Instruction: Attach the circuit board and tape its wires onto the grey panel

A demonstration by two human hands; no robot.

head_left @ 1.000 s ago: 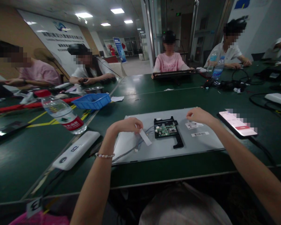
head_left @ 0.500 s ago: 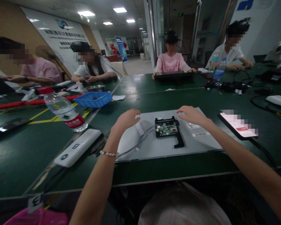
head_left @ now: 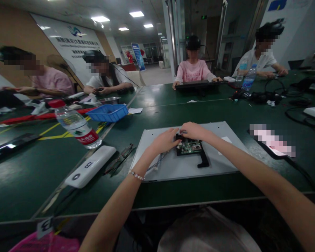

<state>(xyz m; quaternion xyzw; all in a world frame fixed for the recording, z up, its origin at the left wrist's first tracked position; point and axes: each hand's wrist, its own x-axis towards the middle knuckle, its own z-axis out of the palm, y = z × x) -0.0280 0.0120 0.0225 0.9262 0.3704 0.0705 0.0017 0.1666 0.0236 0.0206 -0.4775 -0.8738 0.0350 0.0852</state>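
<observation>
A flat grey metal panel (head_left: 152,134) lies on the table in front of me. On it rests a black bracket (head_left: 203,159) with a green circuit board (head_left: 189,147), and thin cables (head_left: 160,161) run out from its left side. My left hand (head_left: 166,140) closes around the bracket's upper left corner, thumb on its left edge. My right hand (head_left: 194,131) meets it at the same corner from above, fingers bent and pinched together. What sits between the right fingertips is too small to tell. Both hands partly hide that corner.
Left of the panel are a white power bank (head_left: 90,167), glasses (head_left: 119,159), a water bottle (head_left: 77,126) and a blue basket (head_left: 109,113). A phone (head_left: 273,141) with a cable lies to the right. Several people sit around the green table (head_left: 157,117).
Both hands have moved inward from the sides of the panel to the bracket's upper left corner. The right hand moved left, the left hand right, and their fingers closed there.
</observation>
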